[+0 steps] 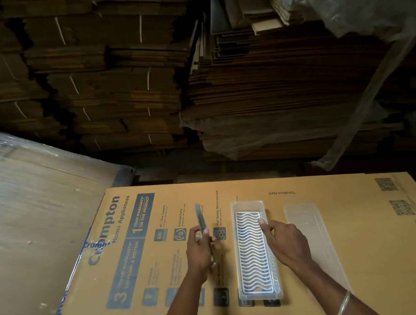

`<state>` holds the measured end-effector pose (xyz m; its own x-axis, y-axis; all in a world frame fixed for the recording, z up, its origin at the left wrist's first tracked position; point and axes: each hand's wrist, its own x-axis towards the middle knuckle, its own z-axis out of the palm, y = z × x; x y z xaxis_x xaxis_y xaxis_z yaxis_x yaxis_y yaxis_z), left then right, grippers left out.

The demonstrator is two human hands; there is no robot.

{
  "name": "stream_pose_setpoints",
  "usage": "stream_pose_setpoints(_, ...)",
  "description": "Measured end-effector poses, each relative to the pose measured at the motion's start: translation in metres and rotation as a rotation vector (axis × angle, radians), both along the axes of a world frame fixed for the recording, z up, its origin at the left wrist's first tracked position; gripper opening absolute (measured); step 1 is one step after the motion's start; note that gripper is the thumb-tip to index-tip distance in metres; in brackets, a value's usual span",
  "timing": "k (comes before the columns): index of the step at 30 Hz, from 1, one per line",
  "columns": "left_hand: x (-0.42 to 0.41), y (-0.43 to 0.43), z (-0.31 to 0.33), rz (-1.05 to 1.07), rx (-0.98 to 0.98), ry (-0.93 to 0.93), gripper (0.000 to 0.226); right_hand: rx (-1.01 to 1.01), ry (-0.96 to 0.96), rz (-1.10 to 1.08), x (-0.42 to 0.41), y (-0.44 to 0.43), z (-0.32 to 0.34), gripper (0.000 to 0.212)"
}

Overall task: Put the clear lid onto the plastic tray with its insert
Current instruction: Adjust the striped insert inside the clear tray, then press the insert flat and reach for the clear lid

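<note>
A long clear plastic tray (pixel 234 207) lies on the flattened cardboard box, lengthwise away from me. A white wavy-slotted insert (pixel 251 253) sits inside it. My right hand (pixel 286 244) is at the insert's right edge near its far corner, with the fingertips pinched on the rim. A clear lid-like piece (pixel 310 226) lies flat just right of the tray, partly under my right forearm. Left of the tray, my left hand (pixel 199 254) holds a thin flat grey piece (pixel 200 219) upright, seen edge-on.
The printed flattened cardboard box (pixel 365 230) serves as the work surface. A plastic-wrapped stack (pixel 25 204) slopes up at the left. Tall piles of flat cartons (pixel 272 98) rise right behind the box's far edge.
</note>
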<state>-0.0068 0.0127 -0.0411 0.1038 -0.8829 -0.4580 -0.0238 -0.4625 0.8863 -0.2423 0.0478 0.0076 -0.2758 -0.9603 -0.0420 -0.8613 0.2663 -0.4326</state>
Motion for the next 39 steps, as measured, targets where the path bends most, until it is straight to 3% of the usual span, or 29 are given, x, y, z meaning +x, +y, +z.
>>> stream_pose_setpoints(2,-0.006,-0.004,0.022,0.012,-0.008,0.158,0.021,-0.011,0.004,-0.004,-0.001,-0.002,-0.001,0.079)
stream_pose_setpoints(5,-0.015,-0.006,0.046,-0.013,-0.049,0.238,0.028,-0.028,-0.002,-0.008,-0.003,-0.005,-0.004,0.083)
stream_pose_setpoints(11,-0.030,-0.002,0.068,-0.110,-0.078,0.284,0.030,-0.046,-0.014,-0.010,-0.002,-0.011,0.000,0.086)
stream_pose_setpoints(22,-0.037,0.011,0.081,-0.091,0.017,0.481,0.048,-0.053,-0.061,-0.019,0.003,-0.010,0.005,0.082)
stream_pose_setpoints(27,-0.043,0.015,0.076,-0.072,0.041,0.476,0.034,-0.058,-0.075,-0.018,0.005,-0.006,0.005,0.080)
stream_pose_setpoints(31,-0.053,0.024,0.070,-0.154,0.025,0.264,0.022,-0.069,-0.072,-0.025,-0.002,0.000,0.003,0.086)
stream_pose_setpoints(39,-0.098,0.014,0.044,-0.407,-0.064,-0.604,0.021,0.012,-0.085,-0.142,-0.039,0.020,-0.018,0.084)
